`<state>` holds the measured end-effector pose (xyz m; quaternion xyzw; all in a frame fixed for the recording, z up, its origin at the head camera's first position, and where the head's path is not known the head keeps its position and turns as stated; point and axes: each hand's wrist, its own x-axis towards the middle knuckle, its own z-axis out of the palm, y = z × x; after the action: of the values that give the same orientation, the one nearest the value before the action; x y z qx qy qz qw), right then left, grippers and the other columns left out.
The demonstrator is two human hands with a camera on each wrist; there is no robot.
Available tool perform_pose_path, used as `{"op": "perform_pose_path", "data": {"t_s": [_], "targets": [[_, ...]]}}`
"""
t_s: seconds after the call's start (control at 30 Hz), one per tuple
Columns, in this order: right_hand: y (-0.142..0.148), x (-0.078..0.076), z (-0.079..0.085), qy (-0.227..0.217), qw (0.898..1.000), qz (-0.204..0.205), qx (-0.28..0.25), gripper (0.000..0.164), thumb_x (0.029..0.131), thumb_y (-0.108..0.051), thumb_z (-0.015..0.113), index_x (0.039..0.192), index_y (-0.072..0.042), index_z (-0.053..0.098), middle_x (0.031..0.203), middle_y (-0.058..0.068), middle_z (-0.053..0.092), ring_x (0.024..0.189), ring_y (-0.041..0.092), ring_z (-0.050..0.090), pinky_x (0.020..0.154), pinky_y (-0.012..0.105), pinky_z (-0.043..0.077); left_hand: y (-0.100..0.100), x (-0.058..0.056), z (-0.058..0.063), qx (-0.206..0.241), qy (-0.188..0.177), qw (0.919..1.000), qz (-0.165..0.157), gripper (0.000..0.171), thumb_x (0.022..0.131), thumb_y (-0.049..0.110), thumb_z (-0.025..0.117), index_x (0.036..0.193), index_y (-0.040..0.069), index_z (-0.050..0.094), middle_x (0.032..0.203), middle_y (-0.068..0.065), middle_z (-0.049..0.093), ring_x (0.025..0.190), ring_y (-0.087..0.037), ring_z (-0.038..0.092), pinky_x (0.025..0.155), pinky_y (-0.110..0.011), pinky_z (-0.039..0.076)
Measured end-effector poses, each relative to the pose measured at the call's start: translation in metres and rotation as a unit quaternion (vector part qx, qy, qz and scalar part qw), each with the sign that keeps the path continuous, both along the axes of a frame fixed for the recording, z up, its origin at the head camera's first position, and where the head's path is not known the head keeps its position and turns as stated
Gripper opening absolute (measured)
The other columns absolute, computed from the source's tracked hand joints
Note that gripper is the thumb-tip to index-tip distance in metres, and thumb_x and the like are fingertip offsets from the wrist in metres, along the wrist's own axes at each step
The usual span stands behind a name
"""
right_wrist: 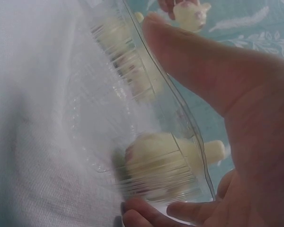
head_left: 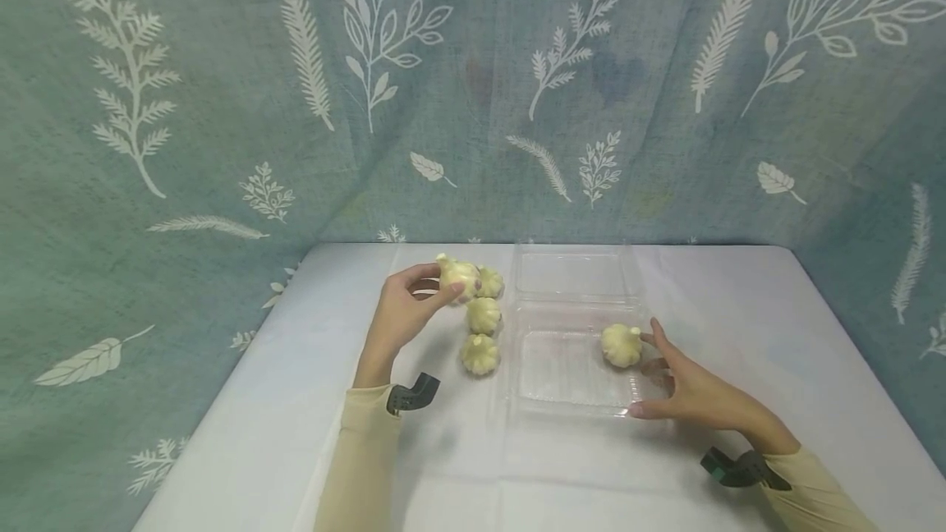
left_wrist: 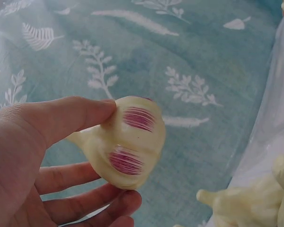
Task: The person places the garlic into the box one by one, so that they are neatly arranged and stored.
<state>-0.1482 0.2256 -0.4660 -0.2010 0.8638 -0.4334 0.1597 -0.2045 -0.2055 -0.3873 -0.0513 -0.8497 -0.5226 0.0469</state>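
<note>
A pale garlic bulb (left_wrist: 132,137) with purple streaks is pinched between the thumb and fingers of my left hand (head_left: 414,294). It is held up just beside a column of garlic bulbs, with one bulb (head_left: 491,282) partly behind it and two more, a middle bulb (head_left: 484,315) and a front bulb (head_left: 480,354), nearer me. My right hand (head_left: 691,388) holds the right side of an open clear plastic box (head_left: 569,410), thumb at its front right corner and fingers along its wall. Inside the box, by that wall, sits another garlic bulb (head_left: 621,346), stem toward the fingers.
The box's clear lid (head_left: 571,276) is folded back flat behind it, close to the table's far edge. A white cloth (head_left: 576,499) covers the table. Behind hangs a blue-green curtain (head_left: 473,89) with white leaf prints.
</note>
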Motion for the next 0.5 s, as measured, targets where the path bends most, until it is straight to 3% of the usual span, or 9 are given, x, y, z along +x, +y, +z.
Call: {"op": "perform_pose_path", "data": {"t_s": [0.27,0.5], "targets": [[-0.001,0.002,0.003,-0.005,1.000,-0.001,-0.010,0.138,0.083,-0.035,0.087,0.159,0.004,-0.021,0.169,0.031,0.011,0.139,0.054,0.048,0.107,0.064,0.048,0.011,0.005,0.008,0.024,0.008,0.9996,-0.012,0.060,0.088,0.041,0.083,0.136,0.009,0.065,0.130,-0.013,0.069,0.112,-0.033,0.072,0.095,-0.042,0.062],[-0.002,0.001,0.003,-0.001,1.000,0.000,-0.006,0.138,0.083,-0.036,0.087,0.159,0.004,-0.021,0.169,0.031,0.012,0.139,0.053,0.048,0.108,0.065,0.047,0.021,0.010,0.010,0.026,0.037,0.9987,-0.024,0.053,0.088,0.037,0.083,0.132,0.010,0.068,0.126,-0.011,0.070,0.113,-0.028,0.070,0.098,-0.044,0.060]]}}
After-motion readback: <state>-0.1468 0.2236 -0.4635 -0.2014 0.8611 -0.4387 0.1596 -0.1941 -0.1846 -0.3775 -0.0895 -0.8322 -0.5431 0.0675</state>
